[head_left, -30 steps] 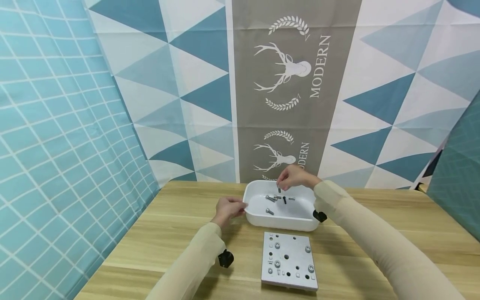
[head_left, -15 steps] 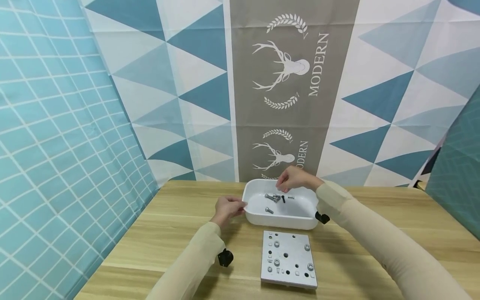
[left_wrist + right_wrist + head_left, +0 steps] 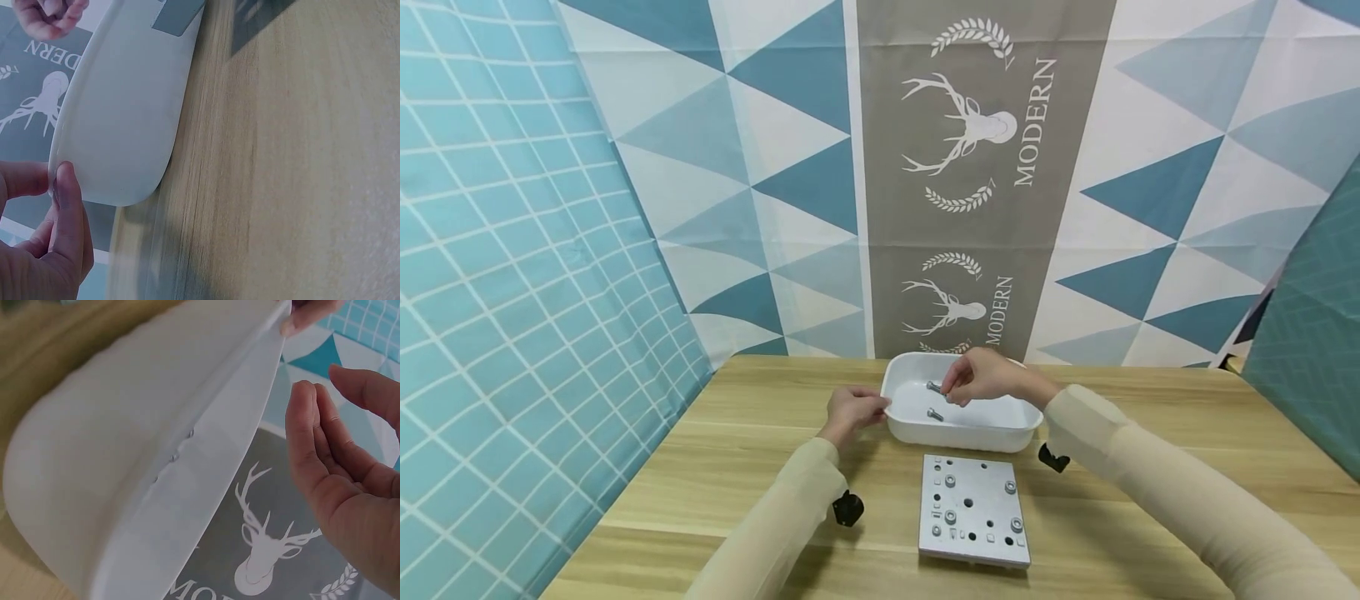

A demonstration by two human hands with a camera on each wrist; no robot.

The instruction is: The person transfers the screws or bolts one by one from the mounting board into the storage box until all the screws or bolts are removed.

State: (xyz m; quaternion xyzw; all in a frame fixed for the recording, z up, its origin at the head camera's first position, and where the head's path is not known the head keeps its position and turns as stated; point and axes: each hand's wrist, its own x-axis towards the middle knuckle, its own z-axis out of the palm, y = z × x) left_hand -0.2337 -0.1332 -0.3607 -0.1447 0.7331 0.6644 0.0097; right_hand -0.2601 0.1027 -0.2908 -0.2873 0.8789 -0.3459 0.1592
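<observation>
A white plastic container (image 3: 962, 435) stands on the wooden table with several small bolts inside. My left hand (image 3: 852, 410) pinches its left rim between thumb and fingers, which the left wrist view shows closely. Over the container's middle hovers my right hand (image 3: 983, 377), fingertips low above the bolts. In the right wrist view its thumb and fingers (image 3: 302, 419) are apart, with nothing between them. One silver bolt (image 3: 935, 414) lies near the container's front; another bolt (image 3: 933, 387) lies behind it. My right hand hides the other bolts in the head view.
A silver metal plate (image 3: 979, 505) with holes and several bolt heads lies in front of the container. Behind the wooden table (image 3: 752, 467) hangs a patterned cloth (image 3: 955, 208); a blue checked cloth (image 3: 550, 275) hangs along the left.
A second ago my right hand held a bolt above the container; it let the bolt drop among the others. Since then the hand has lowered towards the bolts. My left hand stays on the rim.
</observation>
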